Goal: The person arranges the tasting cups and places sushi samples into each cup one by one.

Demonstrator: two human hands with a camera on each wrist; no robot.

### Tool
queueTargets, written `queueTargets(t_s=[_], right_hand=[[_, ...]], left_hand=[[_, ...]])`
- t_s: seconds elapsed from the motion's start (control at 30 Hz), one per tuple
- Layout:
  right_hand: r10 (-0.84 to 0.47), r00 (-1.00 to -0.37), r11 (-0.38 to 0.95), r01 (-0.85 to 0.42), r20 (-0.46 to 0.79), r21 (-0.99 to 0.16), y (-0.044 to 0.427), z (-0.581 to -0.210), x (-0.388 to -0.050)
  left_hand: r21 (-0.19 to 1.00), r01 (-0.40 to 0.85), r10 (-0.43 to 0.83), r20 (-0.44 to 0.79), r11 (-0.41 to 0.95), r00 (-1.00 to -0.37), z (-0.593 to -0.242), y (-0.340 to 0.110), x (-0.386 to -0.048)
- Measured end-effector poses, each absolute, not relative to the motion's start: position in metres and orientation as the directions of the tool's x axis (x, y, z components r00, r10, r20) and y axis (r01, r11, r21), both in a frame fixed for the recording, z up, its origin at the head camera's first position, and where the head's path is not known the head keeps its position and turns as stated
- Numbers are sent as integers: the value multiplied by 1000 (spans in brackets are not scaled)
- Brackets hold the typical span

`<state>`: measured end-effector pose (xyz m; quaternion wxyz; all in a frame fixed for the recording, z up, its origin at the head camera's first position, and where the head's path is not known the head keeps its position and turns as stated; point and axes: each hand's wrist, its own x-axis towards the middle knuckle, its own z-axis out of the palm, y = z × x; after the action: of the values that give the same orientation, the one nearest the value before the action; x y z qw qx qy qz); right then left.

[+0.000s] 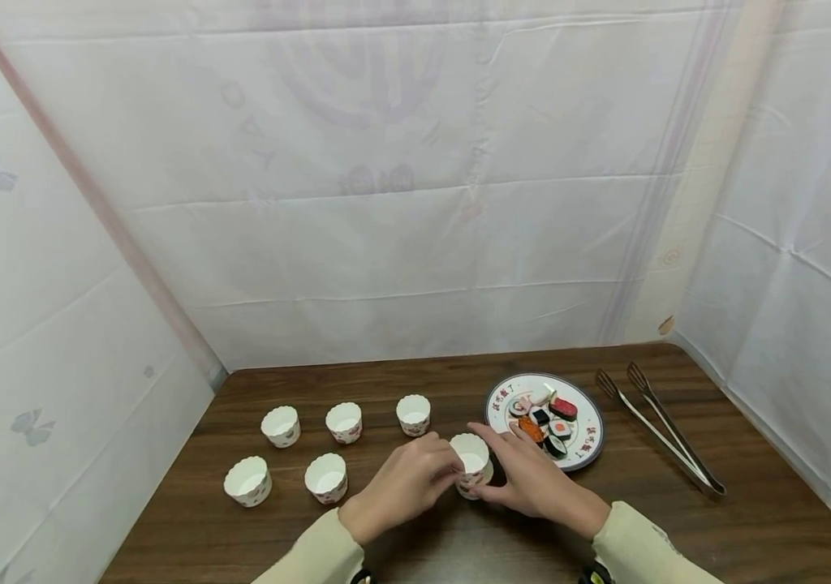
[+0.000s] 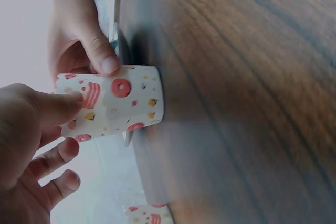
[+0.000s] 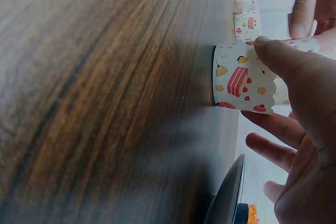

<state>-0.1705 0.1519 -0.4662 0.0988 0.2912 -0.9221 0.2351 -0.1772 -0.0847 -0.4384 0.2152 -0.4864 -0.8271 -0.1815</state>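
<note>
Two white paper cups with a red and yellow print stand close together between the hands, the front one [image 1: 470,454] overlapping the other in the head view. My left hand [image 1: 408,483] pinches a cup [image 2: 118,100] by its rim side, thumb on the outer wall. With thumb and fingers around a cup [image 3: 244,80] on the table, my right hand [image 1: 536,483] grips it from the right. Whether one cup sits partly inside the other, I cannot tell.
Several more paper cups [image 1: 328,478] stand in two loose rows to the left. Behind the right hand lies a plate [image 1: 587,405] with sushi pieces [image 1: 561,408]. Metal tongs [image 1: 667,430] rest on the table's right side. White cloth [image 1: 386,243] hangs around the wooden table.
</note>
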Motion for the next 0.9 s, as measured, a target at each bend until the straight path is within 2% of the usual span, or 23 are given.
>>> queueTargets(t_s=[0.13,0.23,0.47,0.7,0.9], right_hand=[[-500,-810,721,-585,306,-373,152,-466,-170],[-504,-810,719,-585,299,-374,152,-466,-170],[-504,-814,720,-581,289,-380,151,-463,-170],[-510,-814,726,-581,278,-368,153,-465,-170],[-521,-809,728,-587,271,-354,152,-466,-172]], left_hand=[[105,888,685,599,447,-415,-431,-93,-176],[142,885,656,621,444,-429,-426,-101,-175],[213,850,617,606,482,-502,-428,-123,-173],[199,848,609,618,491,-497,-436,-139,-170],[210,831,600,604,515,-524,-441,-150,-167]])
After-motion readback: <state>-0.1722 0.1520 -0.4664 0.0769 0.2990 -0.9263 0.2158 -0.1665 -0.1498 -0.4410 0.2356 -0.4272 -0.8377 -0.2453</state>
